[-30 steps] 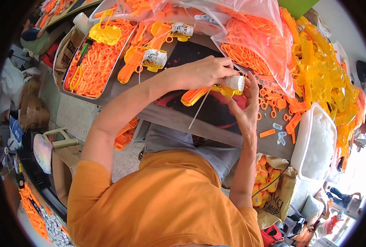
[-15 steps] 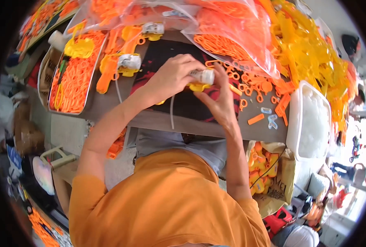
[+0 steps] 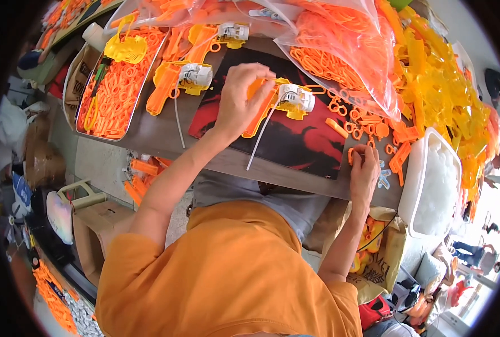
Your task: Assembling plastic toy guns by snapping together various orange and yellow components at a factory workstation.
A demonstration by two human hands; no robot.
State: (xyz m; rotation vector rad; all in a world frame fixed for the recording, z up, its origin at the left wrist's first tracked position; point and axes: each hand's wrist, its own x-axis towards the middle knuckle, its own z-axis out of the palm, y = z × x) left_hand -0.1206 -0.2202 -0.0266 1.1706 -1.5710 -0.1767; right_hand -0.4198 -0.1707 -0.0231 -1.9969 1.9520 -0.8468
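Note:
On the dark red-and-black mat point(image 3: 312, 149) lies a partly built toy gun point(image 3: 295, 100), with a yellow shell, a white cylinder and an orange handle. A thin white tube point(image 3: 259, 140) hangs from it toward the table's near edge. My left hand point(image 3: 241, 98) curls over the gun's orange part, thumb and fingers on either side. Right of the mat, my right hand point(image 3: 365, 171) pinches a small orange strip point(image 3: 350, 156) between thumb and fingertips. Two similar toy guns, a nearer one point(image 3: 191, 77) and a farther one point(image 3: 230, 35), lie to the left.
A metal tray point(image 3: 127, 121) of small orange parts stands left. Loose orange rings point(image 3: 340, 106) lie beside a clear bag point(image 3: 340, 50) of orange pieces. Yellow parts point(image 3: 435, 90) are heaped far right, behind a white bin point(image 3: 436, 180). A paper bag point(image 3: 387, 253) stands below.
My right hand has left the toy gun, moved right and nearer, and taken up the orange strip. The toy gun now rests on the mat under my left hand. The view has shifted slightly.

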